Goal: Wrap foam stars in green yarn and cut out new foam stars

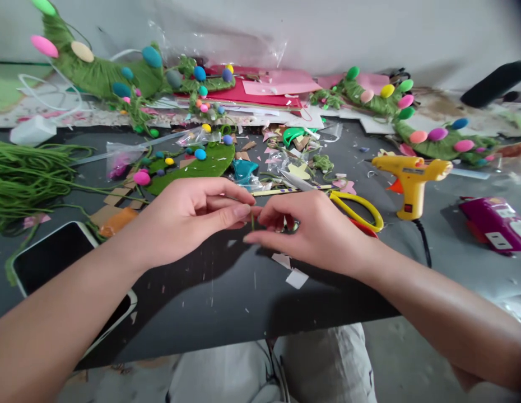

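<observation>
Two bare hands meet above the middle of the dark table (231, 308) in the head view, a short green strand (252, 220) upright at their fingertips. The left hand (185, 221) has its thumb laid over its fingers, tips beside the strand; whether it pinches it, I cannot tell. The right hand (306, 226) curls in from the other side, thumb and forefinger apart, the strand between them.

Paper scraps (297, 278) lie below the right hand. Scissors (380, 219) with yellow handles rest just behind it, and farther right stand a yellow glue gun (413, 184) with a black cord (424, 243) and a purple pack (496, 226). A phone (54, 252) lies partly under the left forearm, near a heap of green yarn (29, 179). Behind the left hand is a green pad (212, 164). Green crescents dotted with coloured eggs sit along the back, left (109, 77) and right (437, 150), with red sheets (247, 99) between.
</observation>
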The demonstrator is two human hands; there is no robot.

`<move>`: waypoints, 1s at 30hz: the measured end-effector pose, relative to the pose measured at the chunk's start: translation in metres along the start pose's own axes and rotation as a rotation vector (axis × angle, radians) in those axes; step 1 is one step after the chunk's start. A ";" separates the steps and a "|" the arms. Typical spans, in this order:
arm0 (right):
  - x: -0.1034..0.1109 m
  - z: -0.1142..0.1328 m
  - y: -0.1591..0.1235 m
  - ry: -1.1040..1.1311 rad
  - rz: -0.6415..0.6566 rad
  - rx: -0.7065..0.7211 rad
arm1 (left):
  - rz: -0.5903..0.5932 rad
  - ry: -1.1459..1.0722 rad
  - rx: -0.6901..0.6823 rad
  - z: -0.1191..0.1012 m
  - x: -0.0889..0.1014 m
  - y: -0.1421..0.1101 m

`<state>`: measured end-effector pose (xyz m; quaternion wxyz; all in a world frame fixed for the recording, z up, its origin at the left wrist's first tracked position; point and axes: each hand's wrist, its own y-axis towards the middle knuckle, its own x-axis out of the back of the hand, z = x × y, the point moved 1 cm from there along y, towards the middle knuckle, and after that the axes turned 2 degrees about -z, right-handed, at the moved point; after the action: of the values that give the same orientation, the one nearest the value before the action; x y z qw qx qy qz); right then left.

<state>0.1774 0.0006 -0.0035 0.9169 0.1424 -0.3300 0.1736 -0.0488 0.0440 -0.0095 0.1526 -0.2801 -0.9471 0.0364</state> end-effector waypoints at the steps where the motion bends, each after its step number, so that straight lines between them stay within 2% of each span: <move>1: -0.001 0.000 0.000 0.004 -0.015 0.001 | 0.018 0.006 0.002 0.001 0.000 0.000; 5: 0.000 -0.007 0.000 0.076 -0.026 -0.002 | 0.033 0.012 0.002 0.003 -0.001 -0.002; 8: 0.003 -0.014 0.001 0.003 -0.111 0.037 | 0.024 -0.010 -0.016 0.002 -0.002 -0.003; 11: 0.005 -0.022 0.002 -0.079 -0.123 0.211 | 0.059 -0.055 -0.055 -0.002 -0.002 -0.004; 15: 0.008 -0.029 0.003 -0.080 -0.060 0.489 | 0.221 -0.109 -0.117 -0.006 0.003 -0.005; 18: 0.007 -0.031 0.004 -0.025 -0.064 0.577 | 0.267 -0.143 -0.151 -0.006 0.007 -0.005; 25: 0.003 -0.027 0.005 0.295 -0.081 0.479 | 0.242 -0.158 -0.128 -0.005 0.010 -0.005; 30: 0.006 -0.022 0.009 0.522 -0.238 0.191 | 0.247 -0.053 -0.128 0.002 0.007 -0.003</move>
<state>0.1907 0.0184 -0.0144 0.9670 0.2163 -0.0461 0.1262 -0.0571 0.0452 -0.0090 0.1038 -0.4027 -0.9094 0.0016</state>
